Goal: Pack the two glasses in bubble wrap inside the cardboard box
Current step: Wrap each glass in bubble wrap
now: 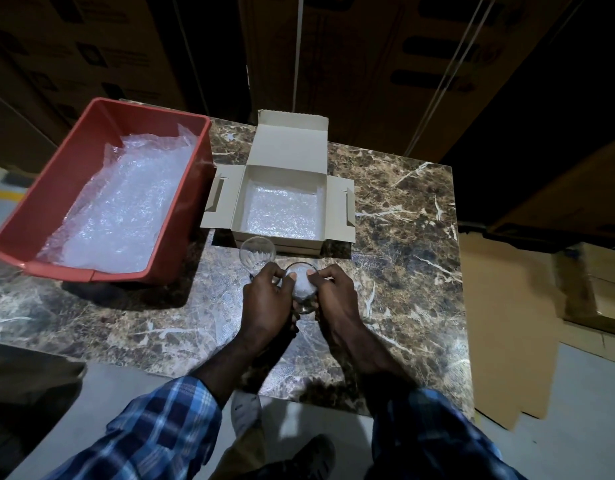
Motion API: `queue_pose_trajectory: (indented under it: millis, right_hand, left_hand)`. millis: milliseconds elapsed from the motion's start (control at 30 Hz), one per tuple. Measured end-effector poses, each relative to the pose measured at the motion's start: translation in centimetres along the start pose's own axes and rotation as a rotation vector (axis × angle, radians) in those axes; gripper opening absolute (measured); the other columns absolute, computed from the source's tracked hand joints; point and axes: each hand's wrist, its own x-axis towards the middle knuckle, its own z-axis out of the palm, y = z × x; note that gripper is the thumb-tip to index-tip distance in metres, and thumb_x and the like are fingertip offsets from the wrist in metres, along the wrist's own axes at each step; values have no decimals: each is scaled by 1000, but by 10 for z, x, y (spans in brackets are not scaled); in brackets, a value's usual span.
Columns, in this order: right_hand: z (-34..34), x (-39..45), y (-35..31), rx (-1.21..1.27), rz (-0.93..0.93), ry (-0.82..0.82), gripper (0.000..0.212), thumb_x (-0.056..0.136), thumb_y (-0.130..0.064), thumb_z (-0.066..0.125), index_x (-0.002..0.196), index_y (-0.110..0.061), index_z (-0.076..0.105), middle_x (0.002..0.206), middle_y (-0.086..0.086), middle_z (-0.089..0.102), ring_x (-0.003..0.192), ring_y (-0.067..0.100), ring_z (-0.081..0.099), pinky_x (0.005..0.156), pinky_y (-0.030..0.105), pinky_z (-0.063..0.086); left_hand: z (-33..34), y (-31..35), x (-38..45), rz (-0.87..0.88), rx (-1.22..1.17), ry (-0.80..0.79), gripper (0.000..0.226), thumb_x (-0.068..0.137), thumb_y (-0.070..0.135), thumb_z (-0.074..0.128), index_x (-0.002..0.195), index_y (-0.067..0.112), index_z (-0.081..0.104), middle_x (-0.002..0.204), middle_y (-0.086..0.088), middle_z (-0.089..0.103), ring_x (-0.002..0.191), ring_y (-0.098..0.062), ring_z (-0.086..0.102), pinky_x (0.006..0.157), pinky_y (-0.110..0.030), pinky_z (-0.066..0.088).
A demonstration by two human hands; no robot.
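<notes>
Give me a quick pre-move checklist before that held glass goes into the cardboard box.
1. Grip: left hand and right hand both hold the glass - ok.
2. Padding: white wrap sits inside the held glass; outside wrap - cannot tell.
3. Cardboard box open, flaps spread - ok.
4. Bubble wrap lining covers the box floor - ok.
5. Second glass stands upright at the box's front edge, close to the left hand, unwrapped - not ok, could be knocked.
6. Spare bubble wrap in the red bin - ok.
</notes>
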Motion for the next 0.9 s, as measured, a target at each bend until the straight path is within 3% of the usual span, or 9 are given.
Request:
queue_pose_trajectory:
  millis: [67, 167, 267, 367, 533, 633, 700, 800, 900]
  right_hand:
    - [0, 0, 1, 76, 15, -47, 38, 57, -52, 75, 79, -23, 62, 66, 12, 69, 52, 25, 61, 53, 43, 47]
    - [-1, -2, 7, 47, -40, -46, 31, 65, -29, 82, 87, -21, 62, 68, 9, 65, 59, 24, 67, 61, 49, 60]
    - [-5, -2, 11, -25, -107, -33, 27, 74, -26, 83, 88, -22, 60, 65, 3, 59, 59, 17, 62, 61, 31, 55]
    - [-8, -3, 16, -97, -188, -30, 23, 82, -29, 80, 87, -25, 57, 62, -1, 56, 49, 2, 50, 48, 17, 38]
    - [-5, -4, 16, -170, -198, -9, 25, 82, -30, 77, 83, -26, 53, 56, -8, 51, 44, 1, 43, 47, 20, 34]
    - [-4, -3, 10, -31, -101, -37, 24, 72, -34, 78, 80, -25, 57, 57, 2, 60, 52, 19, 58, 56, 34, 48]
    - [-5, -1, 5, 66, -46, -75, 23, 73, -41, 72, 76, -22, 59, 58, 11, 62, 51, 24, 56, 56, 40, 43]
    - [-9, 1, -1, 9, -75, -69, 29, 90, -42, 68, 78, -18, 58, 54, 8, 60, 47, 19, 56, 52, 27, 43]
    - [-11, 1, 0, -81, -150, -57, 29, 95, -36, 65, 84, -12, 55, 53, 4, 60, 42, 11, 56, 46, 18, 40]
  left_hand:
    - [-1, -4, -1, -1, 23, 6, 18, 100, 31, 57, 96, 15, 63, 68, 1, 70, 63, -9, 66, 61, -26, 45]
    - [-1, -7, -3, -21, 31, -4, 19, 99, 30, 59, 109, 15, 66, 89, -4, 72, 78, -17, 66, 65, -20, 39]
    - [-4, -6, -6, -2, 12, -9, 22, 96, 26, 65, 114, 14, 67, 88, -2, 69, 68, 1, 60, 58, -2, 36]
    - [-5, -9, -4, 4, -9, -14, 20, 93, 27, 70, 108, 15, 68, 74, 3, 69, 57, 10, 58, 55, -1, 37]
    - [-3, -6, 2, 18, 46, -3, 18, 87, 22, 75, 100, 11, 68, 60, 7, 59, 53, 3, 54, 52, -5, 36]
    - [-3, -6, 3, 23, 55, 3, 16, 89, 20, 73, 100, 10, 68, 63, 6, 60, 56, 5, 54, 54, -7, 37]
    - [-3, -7, 0, 29, 66, -4, 16, 91, 22, 71, 102, 12, 67, 64, 6, 61, 58, 6, 54, 54, -10, 36]
    - [-2, -6, 0, 20, 49, -16, 14, 92, 23, 69, 103, 14, 66, 64, 8, 61, 56, 6, 54, 54, -5, 36]
    - [-3, -2, 2, 42, 42, -28, 11, 92, 19, 69, 100, 14, 65, 63, 9, 61, 49, 6, 54, 52, -4, 36]
